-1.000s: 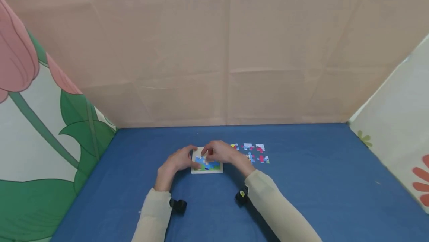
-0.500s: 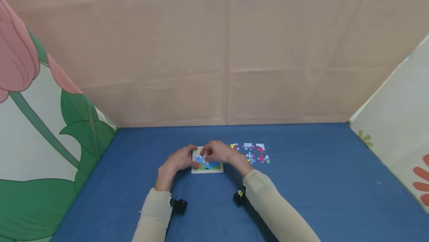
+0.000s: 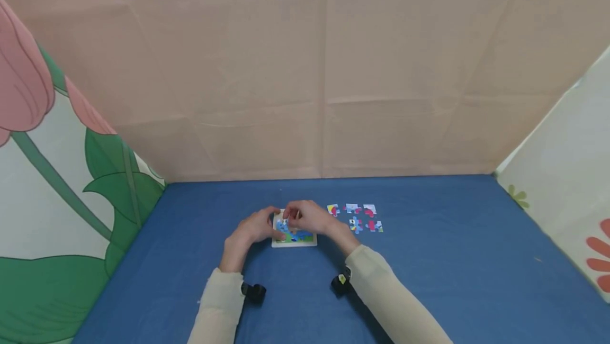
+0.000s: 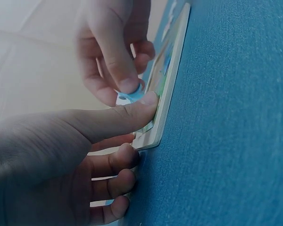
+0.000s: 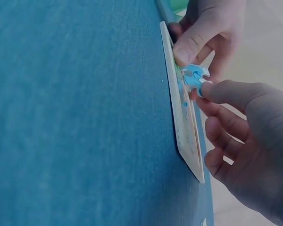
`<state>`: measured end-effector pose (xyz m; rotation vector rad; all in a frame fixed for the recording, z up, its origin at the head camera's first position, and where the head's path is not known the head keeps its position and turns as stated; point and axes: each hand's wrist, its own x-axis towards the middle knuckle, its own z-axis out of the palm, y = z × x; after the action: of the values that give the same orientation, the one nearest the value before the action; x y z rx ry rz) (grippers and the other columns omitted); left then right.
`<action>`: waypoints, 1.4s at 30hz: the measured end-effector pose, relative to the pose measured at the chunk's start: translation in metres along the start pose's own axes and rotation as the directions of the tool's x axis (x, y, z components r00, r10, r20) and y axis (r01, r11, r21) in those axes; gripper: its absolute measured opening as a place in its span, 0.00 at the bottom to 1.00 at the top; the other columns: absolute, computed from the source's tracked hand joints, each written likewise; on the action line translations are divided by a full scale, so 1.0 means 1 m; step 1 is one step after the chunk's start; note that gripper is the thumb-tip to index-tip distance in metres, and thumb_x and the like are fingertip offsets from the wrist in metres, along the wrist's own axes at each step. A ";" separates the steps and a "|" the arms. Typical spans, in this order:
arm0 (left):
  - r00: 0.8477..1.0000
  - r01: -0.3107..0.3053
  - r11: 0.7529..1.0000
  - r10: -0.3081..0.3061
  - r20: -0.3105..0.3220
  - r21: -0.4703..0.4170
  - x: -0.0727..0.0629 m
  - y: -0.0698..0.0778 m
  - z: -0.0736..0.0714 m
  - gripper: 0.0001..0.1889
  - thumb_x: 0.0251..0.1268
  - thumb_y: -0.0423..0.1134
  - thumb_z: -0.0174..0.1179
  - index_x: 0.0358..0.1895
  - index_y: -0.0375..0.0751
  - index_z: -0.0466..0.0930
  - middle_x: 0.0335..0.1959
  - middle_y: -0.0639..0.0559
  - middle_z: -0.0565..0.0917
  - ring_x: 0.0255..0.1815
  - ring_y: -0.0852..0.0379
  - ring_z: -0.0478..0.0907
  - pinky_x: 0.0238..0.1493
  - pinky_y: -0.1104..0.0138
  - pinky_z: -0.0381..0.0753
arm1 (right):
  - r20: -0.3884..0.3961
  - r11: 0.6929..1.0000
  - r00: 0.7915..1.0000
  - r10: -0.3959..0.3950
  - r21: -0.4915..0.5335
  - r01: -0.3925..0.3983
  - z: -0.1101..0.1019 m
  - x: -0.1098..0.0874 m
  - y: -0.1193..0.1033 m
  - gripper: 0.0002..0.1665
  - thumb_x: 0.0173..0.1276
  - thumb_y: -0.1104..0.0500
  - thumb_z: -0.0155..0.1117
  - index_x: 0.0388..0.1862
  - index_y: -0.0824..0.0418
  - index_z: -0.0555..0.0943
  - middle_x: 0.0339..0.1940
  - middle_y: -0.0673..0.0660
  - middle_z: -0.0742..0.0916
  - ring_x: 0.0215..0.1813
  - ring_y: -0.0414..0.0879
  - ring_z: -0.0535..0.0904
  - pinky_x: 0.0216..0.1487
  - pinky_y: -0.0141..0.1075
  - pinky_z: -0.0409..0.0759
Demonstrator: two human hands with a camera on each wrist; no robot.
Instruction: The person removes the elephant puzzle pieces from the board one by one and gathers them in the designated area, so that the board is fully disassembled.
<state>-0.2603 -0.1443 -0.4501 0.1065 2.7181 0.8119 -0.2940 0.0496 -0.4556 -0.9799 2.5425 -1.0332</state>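
A wooden-framed jigsaw tray [image 3: 295,245] lies flat on the blue cloth, with blue and green pieces fitted in its lower part. At its left end my left hand [image 3: 254,226] grips the frame: the thumb [image 4: 141,108] rests on top and the other fingers are along the outer edge. Over the tray's upper left area, my right hand [image 3: 311,216] pinches a light-blue puzzle piece [image 5: 194,77] between thumb and forefinger. That piece is tilted, close to the left thumb. The right hand hides part of the tray in the head view.
To the right of the tray lie several loose puzzle pieces [image 3: 352,208] in two rough rows. The blue cloth [image 3: 452,259] covers the table. A beige backdrop [image 3: 305,69] and printed side panels [image 3: 128,185] stand around it.
The right hand and forearm have shifted slightly, uncovering more of the loose pieces. The pinched piece shows more over the tray's upper left. The left hand keeps its hold on the frame.
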 end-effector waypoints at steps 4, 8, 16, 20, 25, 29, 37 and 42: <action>1.000 0.004 1.000 -0.004 -0.001 0.001 0.001 -0.001 0.001 0.40 0.52 0.50 0.76 0.69 0.46 0.70 0.34 0.49 0.77 0.35 0.52 0.72 0.38 0.58 0.67 | -0.020 1.000 1.000 -0.002 -0.005 0.002 -0.001 -0.003 0.001 0.07 0.69 0.63 0.63 0.45 0.56 0.83 0.33 0.48 0.85 0.34 0.39 0.79 0.37 0.32 0.77; 1.000 0.018 1.000 -0.018 0.001 0.004 0.002 0.000 0.002 0.39 0.52 0.50 0.75 0.69 0.47 0.71 0.33 0.49 0.77 0.34 0.53 0.72 0.35 0.60 0.66 | -0.041 1.000 0.999 0.005 -0.003 -0.005 -0.002 -0.007 0.004 0.06 0.70 0.62 0.64 0.44 0.55 0.83 0.33 0.47 0.84 0.34 0.39 0.78 0.38 0.33 0.77; 0.999 0.035 0.999 -0.035 -0.001 0.015 0.001 0.002 0.001 0.40 0.52 0.50 0.75 0.70 0.48 0.71 0.33 0.49 0.78 0.33 0.53 0.73 0.35 0.61 0.67 | -0.084 0.999 0.996 0.035 0.014 -0.034 -0.007 -0.018 0.012 0.06 0.70 0.61 0.64 0.44 0.53 0.83 0.34 0.48 0.84 0.35 0.40 0.78 0.38 0.34 0.77; 0.999 0.037 0.999 -0.037 -0.008 0.017 -0.001 0.002 0.001 0.40 0.52 0.50 0.76 0.70 0.48 0.71 0.34 0.49 0.78 0.35 0.53 0.73 0.37 0.60 0.67 | -0.103 1.000 0.994 0.028 0.010 -0.027 -0.010 -0.025 0.016 0.05 0.70 0.61 0.64 0.44 0.54 0.83 0.33 0.48 0.84 0.33 0.40 0.77 0.36 0.34 0.76; 0.999 0.037 0.999 -0.037 -0.014 0.017 -0.002 0.003 0.001 0.40 0.52 0.50 0.76 0.70 0.48 0.71 0.34 0.49 0.78 0.35 0.53 0.73 0.37 0.60 0.68 | -0.130 1.000 0.991 0.018 -0.001 -0.019 -0.014 -0.034 0.021 0.05 0.69 0.61 0.65 0.42 0.54 0.83 0.33 0.47 0.84 0.31 0.40 0.75 0.35 0.32 0.73; 0.999 0.031 0.999 -0.030 -0.015 0.014 -0.002 0.004 0.002 0.40 0.52 0.50 0.76 0.69 0.47 0.71 0.34 0.49 0.77 0.35 0.53 0.72 0.37 0.61 0.67 | -0.146 1.000 0.989 0.027 -0.006 -0.028 -0.015 -0.039 0.025 0.05 0.68 0.61 0.66 0.42 0.53 0.83 0.33 0.47 0.84 0.32 0.39 0.75 0.36 0.31 0.73; 0.999 0.043 0.999 -0.043 -0.025 0.000 -0.002 0.003 0.002 0.40 0.51 0.50 0.76 0.69 0.48 0.71 0.35 0.49 0.77 0.36 0.53 0.72 0.37 0.61 0.66 | -0.178 0.998 0.982 0.058 0.030 -0.054 -0.023 -0.053 0.028 0.06 0.68 0.61 0.66 0.42 0.53 0.83 0.34 0.48 0.85 0.34 0.42 0.76 0.37 0.33 0.74; 0.998 0.051 0.999 -0.050 -0.023 0.004 -0.001 0.003 0.003 0.40 0.51 0.50 0.76 0.69 0.48 0.71 0.35 0.49 0.76 0.36 0.53 0.71 0.36 0.61 0.66 | -0.181 0.996 0.980 0.083 0.031 -0.079 -0.029 -0.061 0.031 0.06 0.67 0.61 0.67 0.42 0.52 0.83 0.35 0.48 0.85 0.34 0.43 0.75 0.36 0.33 0.74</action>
<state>-0.2584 -0.1407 -0.4507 0.0295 2.7329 0.7968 -0.2762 0.1216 -0.4580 -0.8013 2.6843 -1.1758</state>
